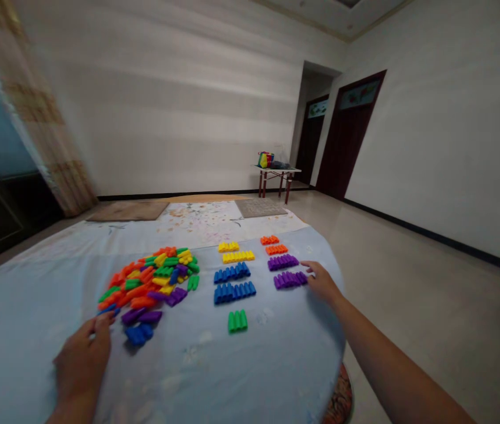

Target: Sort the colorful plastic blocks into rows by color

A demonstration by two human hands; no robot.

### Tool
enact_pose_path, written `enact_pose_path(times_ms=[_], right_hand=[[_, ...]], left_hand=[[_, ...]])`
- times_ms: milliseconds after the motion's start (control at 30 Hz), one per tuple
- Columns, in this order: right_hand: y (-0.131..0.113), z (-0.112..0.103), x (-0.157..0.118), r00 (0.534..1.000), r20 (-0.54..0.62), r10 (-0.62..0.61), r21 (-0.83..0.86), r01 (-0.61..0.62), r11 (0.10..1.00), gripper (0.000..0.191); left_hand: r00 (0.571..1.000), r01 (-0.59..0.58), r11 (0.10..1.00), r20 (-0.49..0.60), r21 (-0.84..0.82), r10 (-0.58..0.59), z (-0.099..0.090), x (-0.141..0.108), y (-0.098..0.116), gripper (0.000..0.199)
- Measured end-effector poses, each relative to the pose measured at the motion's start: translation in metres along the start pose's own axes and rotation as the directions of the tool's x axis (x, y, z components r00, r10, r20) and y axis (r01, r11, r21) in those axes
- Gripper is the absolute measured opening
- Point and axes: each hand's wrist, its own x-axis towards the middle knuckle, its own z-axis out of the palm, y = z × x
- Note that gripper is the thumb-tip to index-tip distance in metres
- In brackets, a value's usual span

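My left hand (85,353) is at the near left edge of a mixed pile of colored plastic pieces (146,282), its fingertips beside a blue piece (109,310); whether it grips anything is unclear. My right hand (320,282) touches the right end of a purple row (290,280), fingers apart. Another purple row (282,262) and short orange rows (276,249) lie behind it. Yellow rows (238,257), blue rows (234,292) and a small green group (237,321) lie between the hands. Two green pieces (193,282) sit just right of the pile.
A pale cloth covers the round-edged table (179,377). Two mats (128,211) (261,208) lie at its far side. Below the right edge shows a patterned stool (340,397). Farther off stands a small table (278,171) with a colorful bag (265,159).
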Motion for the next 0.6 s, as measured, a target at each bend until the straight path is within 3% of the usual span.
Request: enact_pose_path(times_ms=[167,400,600], right_hand=[[-0.053,0.024,-0.001,0.975,-0.043,-0.217,0.095,0.22,0.971,0.043],[-0.165,0.087,-0.03,0.858,0.174,-0.483,0.29,0.424,0.858,0.034],[-0.219,0.146,-0.036,0.767,0.368,-0.526,0.267,0.455,0.85,0.034]], left_hand=[[0.998,0.005,0.995,0.068,-0.103,0.003,-0.018,-0.014,0.025,0.037],[0.994,0.011,0.985,0.108,-0.172,0.008,-0.017,-0.018,0.022,0.037],[0.986,-0.059,0.991,0.146,-0.118,0.076,-0.017,-0.019,0.024,0.035]])
